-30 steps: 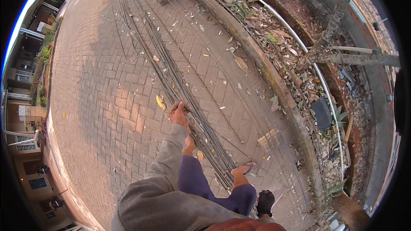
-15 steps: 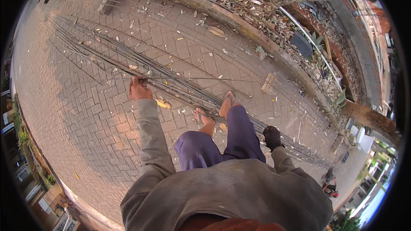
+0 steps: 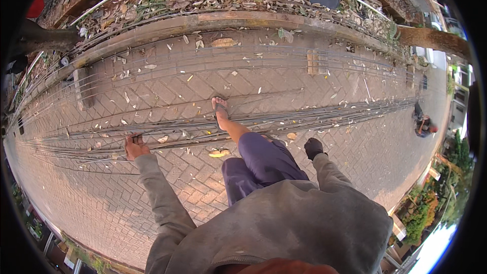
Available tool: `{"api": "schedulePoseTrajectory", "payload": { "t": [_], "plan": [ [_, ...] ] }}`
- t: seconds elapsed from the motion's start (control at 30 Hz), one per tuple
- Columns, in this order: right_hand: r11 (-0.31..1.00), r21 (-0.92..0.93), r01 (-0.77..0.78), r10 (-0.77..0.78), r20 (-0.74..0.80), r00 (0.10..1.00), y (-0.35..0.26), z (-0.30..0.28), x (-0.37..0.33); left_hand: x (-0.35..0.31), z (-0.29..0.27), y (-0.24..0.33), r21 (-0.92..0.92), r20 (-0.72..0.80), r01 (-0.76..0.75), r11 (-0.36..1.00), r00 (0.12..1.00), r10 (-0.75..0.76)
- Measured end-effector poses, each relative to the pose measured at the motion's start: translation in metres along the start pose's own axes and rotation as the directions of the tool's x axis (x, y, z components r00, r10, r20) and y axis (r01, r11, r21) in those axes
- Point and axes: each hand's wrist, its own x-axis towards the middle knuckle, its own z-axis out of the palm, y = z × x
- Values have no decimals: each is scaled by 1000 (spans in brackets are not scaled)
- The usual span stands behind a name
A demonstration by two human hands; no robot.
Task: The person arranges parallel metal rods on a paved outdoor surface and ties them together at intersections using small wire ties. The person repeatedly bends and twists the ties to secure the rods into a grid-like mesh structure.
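Note:
A long bundle of thin dark cables (image 3: 324,115) stretches left to right across the brick paving, fanning out toward the left. My bare left hand (image 3: 135,147) is at the left part of the bundle, its fingers bent round what looks like a thin dark cable; the strands behind it make the grip hard to see fully. In a dark glove, my right hand (image 3: 313,148) is a closed fist on the near side of the bundle. Anything inside that fist is hidden. My sandalled foot (image 3: 220,107) stands at the bundle's far edge.
Beyond the cables runs a raised kerb (image 3: 243,19) with a leaf-littered bed behind it. Thin strands cross the paving before it. A concrete block (image 3: 82,89) stands at left, a small brick-like slab (image 3: 317,63) lies farther right. Another person (image 3: 422,123) is at the far right.
My view has turned, so the cable bundle now runs nearly level across it. One foot has stepped to the bundle's far side. My left hand has moved left and lower in view.

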Motion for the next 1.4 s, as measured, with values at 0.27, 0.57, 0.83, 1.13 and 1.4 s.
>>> {"api": "schedulePoseTrajectory", "payload": {
  "t": [0.27, 0.57, 0.83, 1.13, 1.4],
  "plan": [
    [866, 390, 314, -267, -173, 948, -194, -33, 4, 87, 34, 65, 115, -39, -6, 993, 999, 11],
    [757, 653, 26, 11, -54, 998, -292, -11, 22, 224, 37, 70, 166, 1, 129, 978, 991, -131],
    [13, 995, -95, 78, 94, 993, -395, 23, 56, 418, 17, 21, 258, 6, 205, 944, 977, -214],
    [-354, 890, 286, 92, -271, 958, -447, 107, 221, 561, -20, -105, 254, 277, 164, 953, 932, -234],
    [-357, 799, 484, 316, -384, 867, -428, 150, 356, 574, -7, -225, 180, 446, 147, 973, 869, -213]
  ]
}}
